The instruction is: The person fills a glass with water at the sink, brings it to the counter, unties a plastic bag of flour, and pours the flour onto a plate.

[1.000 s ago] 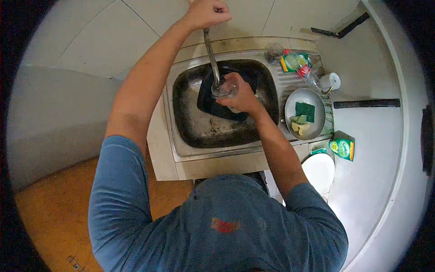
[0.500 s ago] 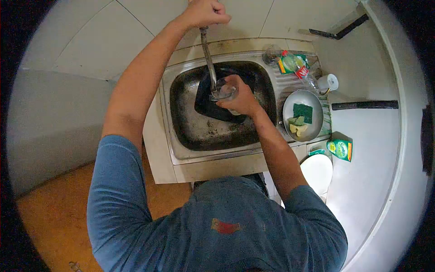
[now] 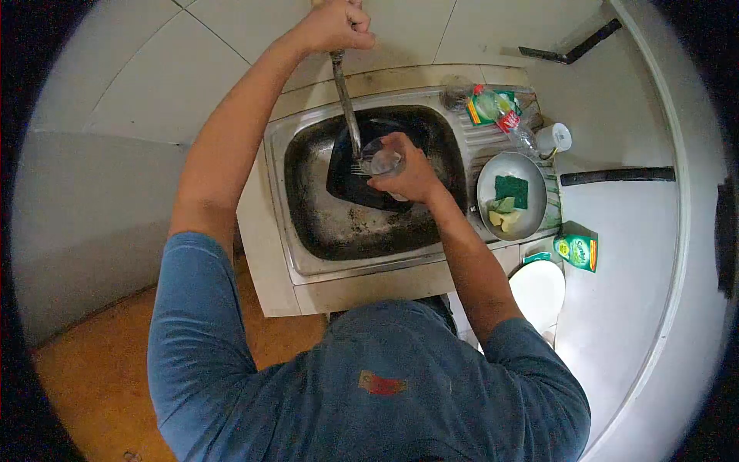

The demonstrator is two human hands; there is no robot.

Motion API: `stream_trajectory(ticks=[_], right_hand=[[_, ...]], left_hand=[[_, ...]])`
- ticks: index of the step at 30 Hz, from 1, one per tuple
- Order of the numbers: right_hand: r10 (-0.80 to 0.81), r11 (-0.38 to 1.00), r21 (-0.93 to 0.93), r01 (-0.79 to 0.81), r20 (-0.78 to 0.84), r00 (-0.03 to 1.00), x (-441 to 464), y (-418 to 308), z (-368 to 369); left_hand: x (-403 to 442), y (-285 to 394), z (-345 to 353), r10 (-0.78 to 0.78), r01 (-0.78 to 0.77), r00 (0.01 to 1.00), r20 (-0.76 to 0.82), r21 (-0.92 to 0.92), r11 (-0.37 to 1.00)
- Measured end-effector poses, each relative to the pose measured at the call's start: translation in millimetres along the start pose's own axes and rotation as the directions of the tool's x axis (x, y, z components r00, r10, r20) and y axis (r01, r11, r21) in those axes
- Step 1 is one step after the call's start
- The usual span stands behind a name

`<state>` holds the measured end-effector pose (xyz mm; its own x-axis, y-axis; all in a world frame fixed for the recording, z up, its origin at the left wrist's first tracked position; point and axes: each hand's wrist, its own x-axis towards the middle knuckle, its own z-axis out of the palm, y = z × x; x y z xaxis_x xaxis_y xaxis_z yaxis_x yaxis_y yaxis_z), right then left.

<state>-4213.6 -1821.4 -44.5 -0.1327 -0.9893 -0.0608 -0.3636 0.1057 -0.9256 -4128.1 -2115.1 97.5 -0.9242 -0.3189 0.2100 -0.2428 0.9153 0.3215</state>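
My left hand is closed in a fist at the top of the metal faucet, on the wall behind the sink; the part inside its fingers is hidden. Below the spout, my right hand grips a clear drinking glass by its side, with the mouth close to the spout. Fork tines show beside the glass; the rest of the fork cannot be made out. Under the glass, a black tray-like container lies in the steel sink.
Right of the sink, a metal pan holds a green scouring pad and yellowish sponge pieces. Behind it are a plastic bottle, a white cup and another glass. A green soap pouch and white plate sit nearer.
The view has shifted slightly, so the scene sits a little further left. The glass looks turned a bit more toward the camera; both hands keep their grips.
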Motion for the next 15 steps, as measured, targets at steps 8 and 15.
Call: stream_trajectory(ticks=[8, 15], right_hand=[[0.012, 0.999, -0.049, -0.013, -0.035, 0.999, -22, -6, -20], [-0.008, 1.0, -0.018, 0.005, -0.169, 0.986, -54, -27, -37]], left_hand=[[-5, 1, -4, -0.029, 0.029, 1.0, 0.0, -0.212, 0.977], [-65, 26, 30, -0.402, 0.039, 0.506, -0.763, -0.445, 0.895]])
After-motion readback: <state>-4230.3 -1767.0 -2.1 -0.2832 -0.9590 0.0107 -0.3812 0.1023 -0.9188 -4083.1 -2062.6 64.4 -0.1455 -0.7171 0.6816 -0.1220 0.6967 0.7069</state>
